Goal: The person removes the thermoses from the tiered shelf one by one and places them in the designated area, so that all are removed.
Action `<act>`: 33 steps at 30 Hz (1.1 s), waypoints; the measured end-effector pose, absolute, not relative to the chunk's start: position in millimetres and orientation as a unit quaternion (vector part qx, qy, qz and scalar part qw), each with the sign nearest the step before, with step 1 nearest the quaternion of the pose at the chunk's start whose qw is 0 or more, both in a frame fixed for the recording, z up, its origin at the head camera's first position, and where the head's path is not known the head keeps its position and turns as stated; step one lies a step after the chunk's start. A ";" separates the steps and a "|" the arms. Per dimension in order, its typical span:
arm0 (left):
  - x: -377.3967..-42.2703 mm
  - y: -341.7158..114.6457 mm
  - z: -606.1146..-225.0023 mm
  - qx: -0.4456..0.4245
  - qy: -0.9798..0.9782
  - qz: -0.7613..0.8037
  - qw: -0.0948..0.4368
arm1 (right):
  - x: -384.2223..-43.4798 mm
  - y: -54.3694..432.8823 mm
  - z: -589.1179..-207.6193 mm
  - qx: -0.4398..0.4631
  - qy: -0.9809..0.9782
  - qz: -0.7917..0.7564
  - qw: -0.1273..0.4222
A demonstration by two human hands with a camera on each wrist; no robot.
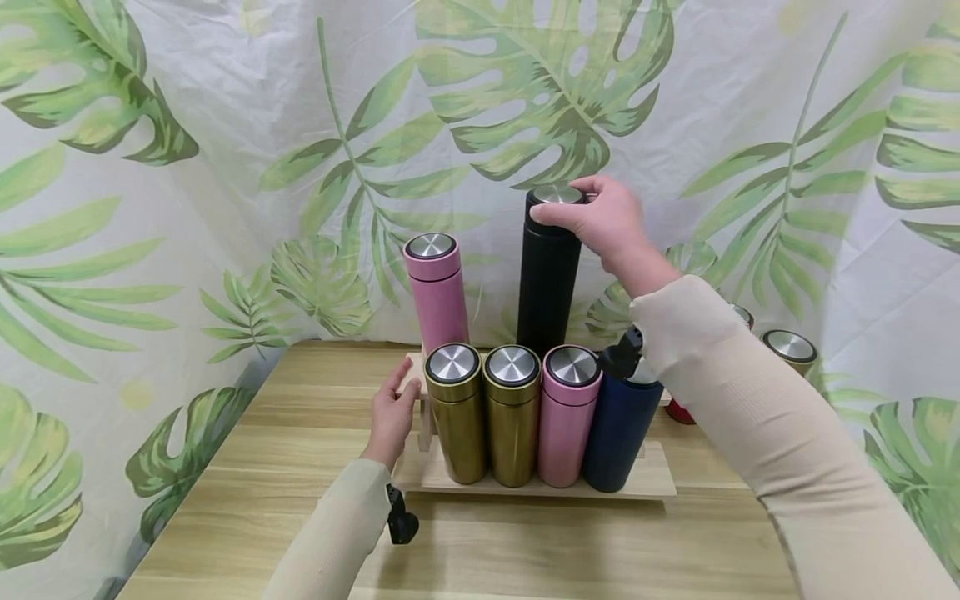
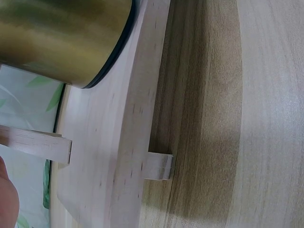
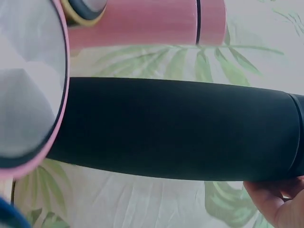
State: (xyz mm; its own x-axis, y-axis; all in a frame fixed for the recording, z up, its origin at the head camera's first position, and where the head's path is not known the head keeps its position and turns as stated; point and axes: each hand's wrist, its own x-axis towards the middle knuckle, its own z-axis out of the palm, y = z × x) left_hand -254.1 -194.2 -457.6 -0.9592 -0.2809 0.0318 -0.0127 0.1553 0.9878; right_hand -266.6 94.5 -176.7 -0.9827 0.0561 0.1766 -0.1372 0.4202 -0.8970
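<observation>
My right hand [image 1: 611, 221] grips a tall black thermos bottle [image 1: 550, 287] by its lid, thumb in front and fingers behind. The black bottle stands upright behind the front row, its base hidden. My left hand [image 1: 392, 417] is at the left end of a two-tier wooden rack [image 1: 412, 477], its fairly straight fingers right at the upper shelf. On the lower tier are two gold bottles [image 1: 459, 433] [image 1: 513, 437], a pink bottle [image 1: 567, 433] and a dark blue bottle [image 1: 621, 433]. Another pink bottle [image 1: 437, 304] stands at the upper tier's left.
Behind my right forearm, a gold bottle [image 1: 789, 346] and a red item [image 1: 678, 411] show partly, to the right of the rack. The rack stands on a wood-grain table [image 1: 300, 450]. A leaf-print cloth [image 1: 225, 250] hangs behind.
</observation>
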 end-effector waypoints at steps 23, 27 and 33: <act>-251.5 -194.8 -455.6 0.093 -0.756 -0.639 0.105 | -244.2 173.7 -180.6 -0.010 -0.845 0.520 0.128; -252.2 -195.0 -456.0 0.091 -0.758 -0.637 0.104 | -237.8 186.9 -181.3 -0.023 -0.855 0.501 0.130; -253.3 -195.2 -455.9 0.091 -0.758 -0.637 0.109 | -232.2 205.4 -185.0 -0.039 -0.854 0.502 0.131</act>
State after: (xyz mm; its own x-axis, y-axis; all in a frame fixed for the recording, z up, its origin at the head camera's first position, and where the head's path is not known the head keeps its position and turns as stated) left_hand -253.3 -195.2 -455.9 -0.9598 -0.2762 0.0499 0.0015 0.1727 0.9850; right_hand -232.2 205.4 -185.0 -0.9625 0.1990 0.1844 -0.0646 0.4922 -0.8681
